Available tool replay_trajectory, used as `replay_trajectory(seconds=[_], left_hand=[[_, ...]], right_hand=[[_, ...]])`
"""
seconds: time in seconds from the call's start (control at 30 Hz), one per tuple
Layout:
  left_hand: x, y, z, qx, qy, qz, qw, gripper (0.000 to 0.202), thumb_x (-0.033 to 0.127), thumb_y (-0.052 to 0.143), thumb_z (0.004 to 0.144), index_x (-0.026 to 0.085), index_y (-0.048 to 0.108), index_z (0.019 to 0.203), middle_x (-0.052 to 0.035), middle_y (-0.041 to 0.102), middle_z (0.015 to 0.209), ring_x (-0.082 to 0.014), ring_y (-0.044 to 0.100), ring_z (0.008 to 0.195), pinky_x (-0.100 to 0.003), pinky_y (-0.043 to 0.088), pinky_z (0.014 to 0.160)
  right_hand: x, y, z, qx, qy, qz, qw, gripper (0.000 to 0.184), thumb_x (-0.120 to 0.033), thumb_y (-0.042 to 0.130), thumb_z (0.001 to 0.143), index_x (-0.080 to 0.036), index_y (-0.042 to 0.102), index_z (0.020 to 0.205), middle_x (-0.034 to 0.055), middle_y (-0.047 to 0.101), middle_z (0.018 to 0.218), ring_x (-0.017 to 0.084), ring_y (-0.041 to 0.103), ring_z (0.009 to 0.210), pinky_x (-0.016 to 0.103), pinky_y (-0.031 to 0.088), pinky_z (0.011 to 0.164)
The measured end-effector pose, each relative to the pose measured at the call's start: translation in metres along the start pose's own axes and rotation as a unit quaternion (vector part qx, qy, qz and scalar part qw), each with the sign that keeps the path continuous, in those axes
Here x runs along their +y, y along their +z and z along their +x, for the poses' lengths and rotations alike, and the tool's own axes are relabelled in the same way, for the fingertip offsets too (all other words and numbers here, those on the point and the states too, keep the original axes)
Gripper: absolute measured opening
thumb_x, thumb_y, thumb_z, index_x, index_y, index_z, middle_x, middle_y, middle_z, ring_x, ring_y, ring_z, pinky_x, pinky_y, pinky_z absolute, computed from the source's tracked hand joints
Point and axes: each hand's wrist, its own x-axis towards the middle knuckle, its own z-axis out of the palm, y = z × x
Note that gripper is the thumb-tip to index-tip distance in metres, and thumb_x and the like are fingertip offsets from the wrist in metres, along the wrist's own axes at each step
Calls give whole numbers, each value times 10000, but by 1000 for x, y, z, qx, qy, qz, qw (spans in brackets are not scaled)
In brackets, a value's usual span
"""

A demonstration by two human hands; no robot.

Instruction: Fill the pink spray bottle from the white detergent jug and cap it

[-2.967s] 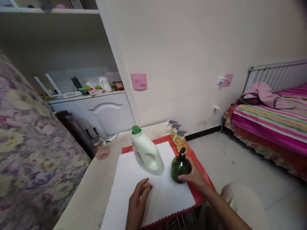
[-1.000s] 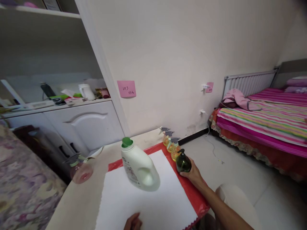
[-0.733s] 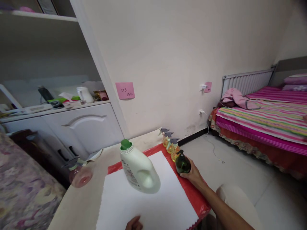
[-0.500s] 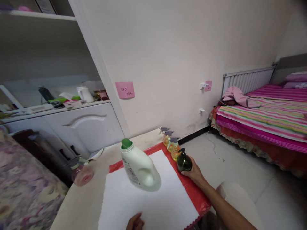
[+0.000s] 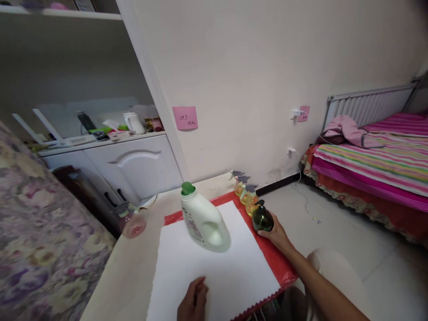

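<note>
My right hand (image 5: 274,232) is closed around a dark green pump bottle (image 5: 262,219) at the right edge of the red sheet (image 5: 269,254). Behind that bottle stand several spray bottles (image 5: 251,206) in a row, with yellowish and orange bodies and grey trigger heads. My left hand (image 5: 193,301) is low over the white paper (image 5: 234,267), its fingers curled together with nothing visible in them. Between and beyond my hands stands a pale green detergent jug (image 5: 204,223) with a darker green cap.
On the table's left side stands a pink transparent spray bottle (image 5: 133,223). Floral fabric (image 5: 50,245) hangs at the left, beside a white cabinet (image 5: 140,169). A bed (image 5: 368,165) stands at the right, with a white cable (image 5: 302,196) on the floor.
The camera view has turned slightly left and down, so things sit farther right and higher. More of my left hand shows over the paper. My right hand still holds the pump bottle.
</note>
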Motion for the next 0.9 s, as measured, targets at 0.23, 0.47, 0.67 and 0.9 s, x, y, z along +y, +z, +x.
replay_trajectory(seconds=[0.23, 0.47, 0.67, 0.9], left_hand=[[-1, 0, 1, -4, 4, -5, 1000, 392, 516, 548, 780, 204, 680, 979, -36, 763, 870, -236, 699, 833, -292, 537, 741], [-12, 1, 3, -17, 14, -17, 1000, 400, 523, 544, 795, 208, 678, 1003, -29, 758, 886, -222, 699, 841, -278, 537, 731], [-19, 2, 3, -28, 27, -21, 999, 389, 507, 543, 803, 208, 670, 1016, -25, 745, 849, -211, 695, 777, -284, 530, 729], [-12, 1, 0, -40, 54, -15, 998, 305, 436, 542, 828, 212, 678, 985, -26, 736, 861, -209, 679, 809, -288, 512, 765]], right_hand=[[-4, -2, -1, 3, 6, -19, 1000, 929, -237, 798, 536, -253, 388, 1370, 77, 544, 1379, 289, 515, 1259, 471, 381, 1084], [-4, -4, -6, 15, 12, -55, 998, 945, -221, 776, 521, -252, 377, 1377, 80, 518, 1395, 304, 477, 1292, 493, 343, 1108], [-20, -32, -16, 51, 23, -89, 994, 747, -238, 666, 593, -212, 443, 1305, 114, 551, 1284, 315, 527, 1211, 478, 437, 1022], [-62, 0, -77, -75, -7, -89, 993, 291, -217, 574, 715, -240, 616, 1003, 45, 685, 911, 240, 651, 849, 384, 539, 802]])
